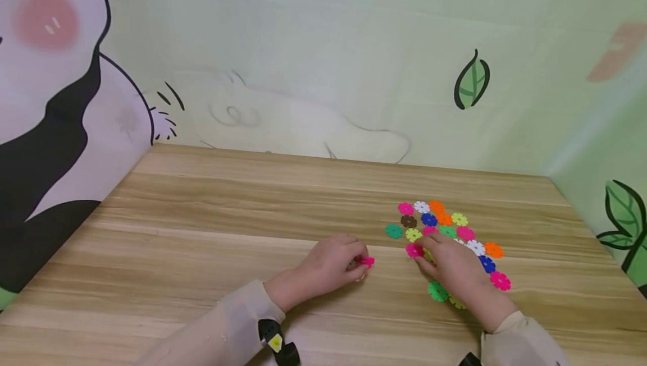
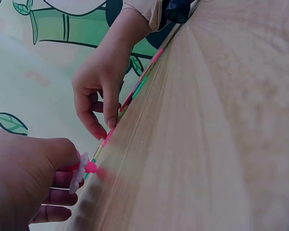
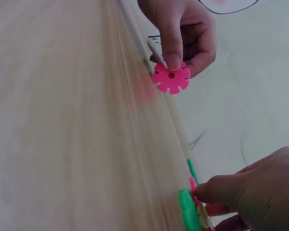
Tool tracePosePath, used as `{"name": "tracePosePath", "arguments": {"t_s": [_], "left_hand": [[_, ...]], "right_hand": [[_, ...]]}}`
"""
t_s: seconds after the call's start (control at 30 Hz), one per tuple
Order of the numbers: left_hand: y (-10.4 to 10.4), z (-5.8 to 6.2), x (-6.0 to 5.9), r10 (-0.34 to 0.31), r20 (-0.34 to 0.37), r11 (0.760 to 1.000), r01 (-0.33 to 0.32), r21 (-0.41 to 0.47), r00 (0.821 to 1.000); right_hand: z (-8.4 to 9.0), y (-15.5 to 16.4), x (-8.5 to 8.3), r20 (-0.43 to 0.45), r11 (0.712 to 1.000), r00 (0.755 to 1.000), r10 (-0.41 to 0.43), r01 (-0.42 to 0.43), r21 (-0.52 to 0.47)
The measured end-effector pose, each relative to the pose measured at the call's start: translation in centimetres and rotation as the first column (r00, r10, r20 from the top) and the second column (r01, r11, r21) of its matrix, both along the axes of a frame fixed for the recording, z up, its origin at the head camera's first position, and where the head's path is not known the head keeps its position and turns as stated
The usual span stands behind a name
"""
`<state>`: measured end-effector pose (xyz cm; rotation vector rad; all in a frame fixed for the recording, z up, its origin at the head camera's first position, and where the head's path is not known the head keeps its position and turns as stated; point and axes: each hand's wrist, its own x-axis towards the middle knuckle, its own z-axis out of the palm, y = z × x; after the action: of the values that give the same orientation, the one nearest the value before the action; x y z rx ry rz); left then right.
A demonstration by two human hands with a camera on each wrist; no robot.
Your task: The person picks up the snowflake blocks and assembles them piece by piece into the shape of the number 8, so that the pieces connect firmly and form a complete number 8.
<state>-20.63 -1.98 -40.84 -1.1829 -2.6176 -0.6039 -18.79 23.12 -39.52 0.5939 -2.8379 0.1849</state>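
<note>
Pinching a pink disc [image 1: 368,261] in our left hand [image 1: 328,265], right hand [image 1: 452,268] fingering another from the pile [image 1: 445,225]. Nothing looks joined yet; most discs lie loose.

Left hand [image 1: 328,262] rests low, fingers curled in a pinch, forearm angled inward. Right hand [image 1: 452,268] lies palm down just beside it, fingertips [image 1: 422,254] bent downward, thumb extended.
</note>
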Motion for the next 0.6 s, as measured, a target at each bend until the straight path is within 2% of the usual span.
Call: {"name": "tracePosePath", "arguments": {"t_s": [0.2, 0.43, 0.6], "left_hand": [[-0.1, 0.1, 0.0, -0.005, 0.002, 1.000, 0.005, 0.008, 1.000], [-0.1, -0.1, 0.0, -0.002, 0.005, 1.000, 0.002, -0.019, 1.000], [0.0, 0.0, 0.0, 0.001, 0.012, 0.999, 0.000, -0.044, 1.000]], "right_hand": [[0.2, -0.2, 0.0, 0.001, 0.999, 1.000, 0.024, -0.024, 0.021], [-0.3, -0.4, -0.2, -0.078, 0.995, 0.994, 0.071, -0.066, 0.071], [-0.8, -0.5, -0.3, -0.090, 0.996, 0.992, 0.087, -0.085, 0.026]]}}
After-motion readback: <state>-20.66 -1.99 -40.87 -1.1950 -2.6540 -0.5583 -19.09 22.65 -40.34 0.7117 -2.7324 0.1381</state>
